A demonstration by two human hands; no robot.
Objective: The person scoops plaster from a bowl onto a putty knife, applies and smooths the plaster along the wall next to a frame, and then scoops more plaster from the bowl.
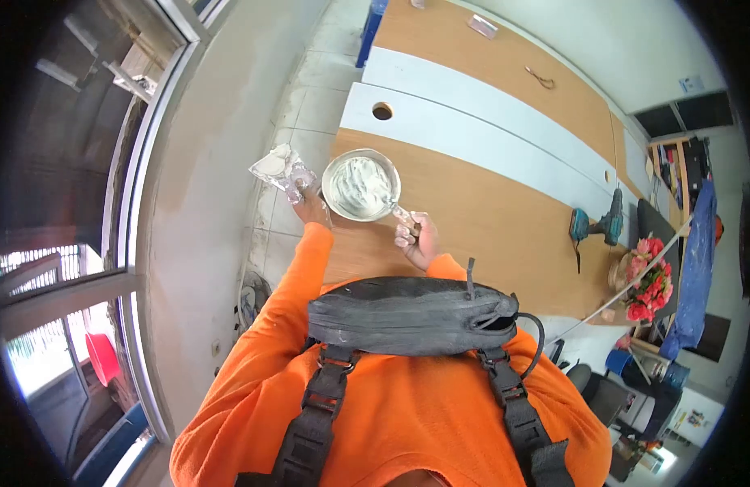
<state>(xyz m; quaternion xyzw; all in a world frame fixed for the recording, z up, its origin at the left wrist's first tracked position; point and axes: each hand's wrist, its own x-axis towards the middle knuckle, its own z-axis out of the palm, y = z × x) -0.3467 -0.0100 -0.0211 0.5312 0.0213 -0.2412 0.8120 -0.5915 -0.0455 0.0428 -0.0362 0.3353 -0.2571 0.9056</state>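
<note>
My left hand (312, 209) is closed round a putty knife (269, 165), its broad flat blade smeared with white paste and held left of the pan. My right hand (424, 242) grips the short handle of a metal saucepan (329, 200). White putty (364, 183) coats the pan's bottom and sides. Flecks of the same paste mark the fingers of both hands. In this view the pan overlaps the left end of the brown desk top (489, 235).
A cordless drill (609, 221) stands on the desk at right, near pink and red flowers (649, 276). Beyond the white desk strip with a round hole (382, 111) lies a second brown top holding a small packet (482, 27). A wall (204, 178) and window run along my left.
</note>
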